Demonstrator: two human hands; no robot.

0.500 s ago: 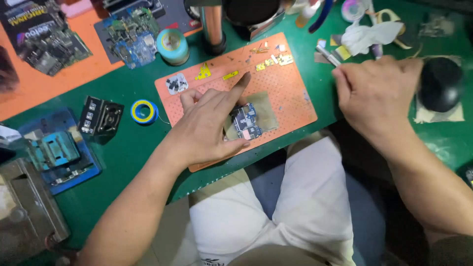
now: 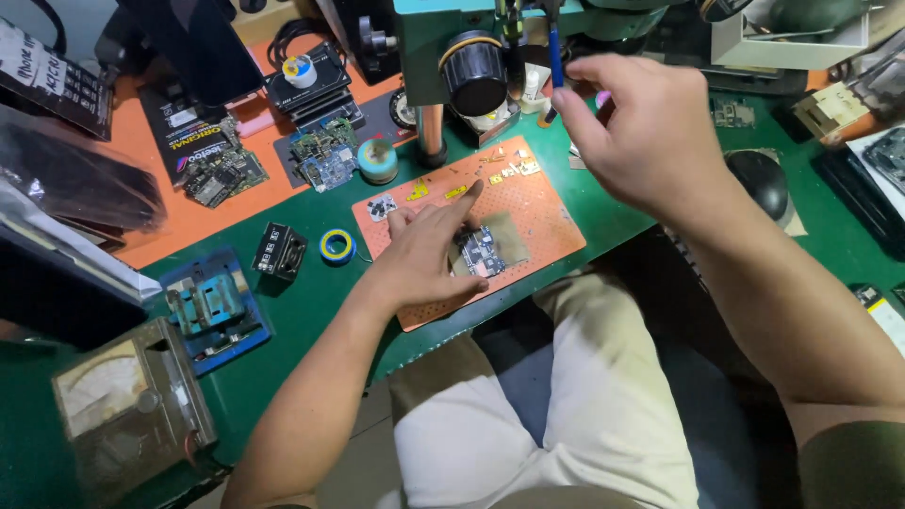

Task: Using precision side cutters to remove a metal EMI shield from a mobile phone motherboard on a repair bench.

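small circuit board (image 2: 478,253) on orange perforated work mat (image 2: 528,203), near its middle, lying flat on a tan patch. pinned under left hand (image 2: 426,256): palm down on the mat, fingers spread flat, index finger stretched toward the far edge, fingertips resting at the board's left side. not clamped on anything, just pressing.

right hand (image 2: 641,123) raised above the far edge of the mat, by the microscope head (image 2: 476,57). thumb and fingers pinched together around a thin blue tool (image 2: 556,58); whether lifting it out or just touching it, cannot tell.

step in hand, as a judgement: steadying the board while fetching a tool. next move likely calls for keeping the board still under the left fingertips and bringing the tool tip down without knocking the yellow tape bits (image 2: 456,191) lying on the mat's far side.

board look: dark blue-grey, roughly square, densely packed with small parts, partly hidden by the fingers. detail too fine to read.

around: green table (image 2: 311,311), small roll of blue-yellow tape (image 2: 337,246) left of the mat, blue board fixture (image 2: 212,302) further left, black mouse (image 2: 760,182) to the right.
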